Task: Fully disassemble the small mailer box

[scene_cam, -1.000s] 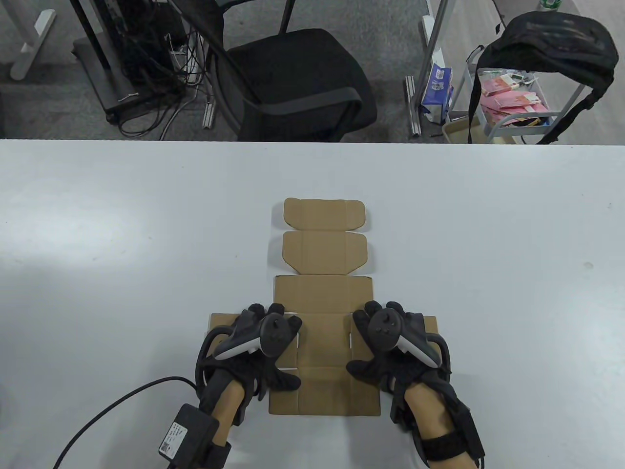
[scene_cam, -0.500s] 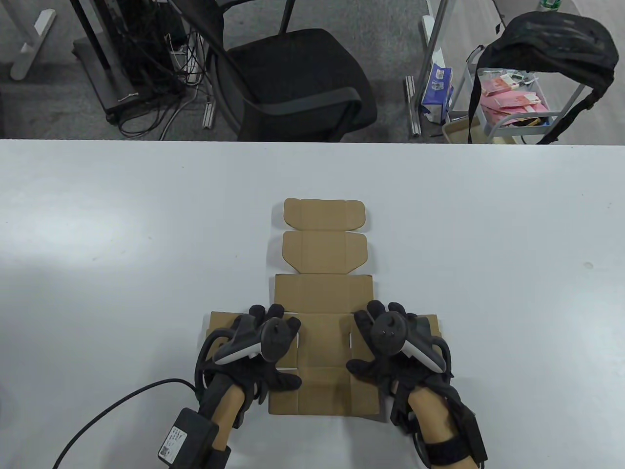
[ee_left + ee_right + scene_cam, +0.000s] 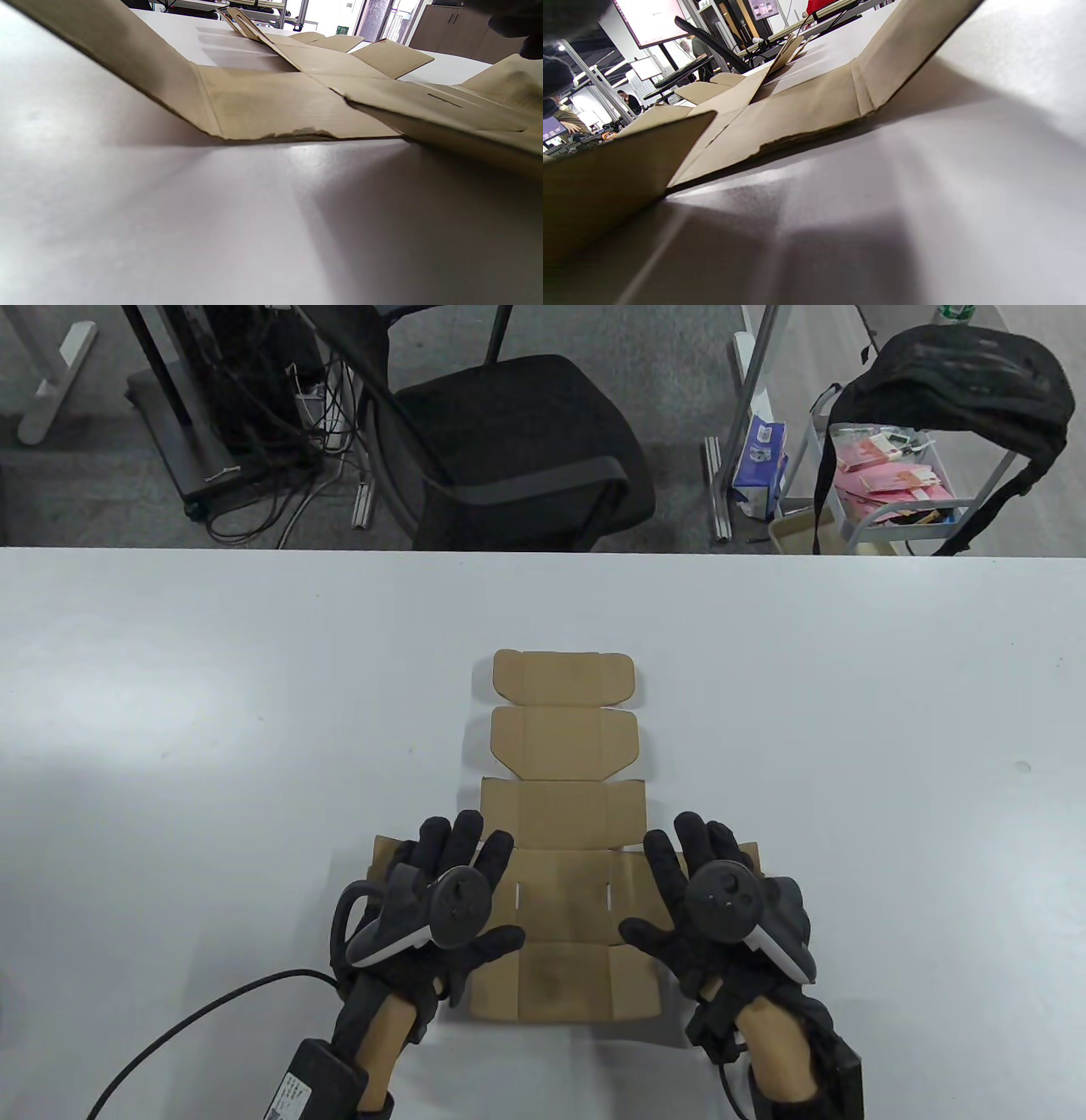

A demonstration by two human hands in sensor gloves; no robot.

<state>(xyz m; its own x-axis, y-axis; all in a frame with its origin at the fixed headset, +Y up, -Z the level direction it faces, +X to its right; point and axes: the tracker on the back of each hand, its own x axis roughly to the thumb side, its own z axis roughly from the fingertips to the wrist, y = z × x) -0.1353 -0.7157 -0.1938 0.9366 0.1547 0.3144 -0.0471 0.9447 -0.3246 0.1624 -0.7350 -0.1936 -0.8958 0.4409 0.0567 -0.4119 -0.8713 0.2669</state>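
Observation:
The small mailer box [image 3: 564,891] lies unfolded as a brown cardboard sheet on the white table [image 3: 848,729], its lid flaps pointing away from me. My left hand [image 3: 458,882] is over the left side flap with its fingers spread and holds nothing. My right hand [image 3: 696,882] is over the right side flap, also spread and empty. In the left wrist view the cardboard [image 3: 271,101] lies mostly flat, with its outer flap angled up off the table. The right wrist view shows the cardboard [image 3: 797,110] the same way. I cannot tell whether the palms touch the flaps.
A black cable [image 3: 187,1018] runs from my left wrist across the near left of the table. Beyond the far edge stand a black office chair [image 3: 509,441] and a cart with a black backpack [image 3: 959,381].
Both hands have gone from pressing on the side flaps with bent fingers to spread, raised fingers, and have drawn slightly toward me. The side flaps have sprung up a little.

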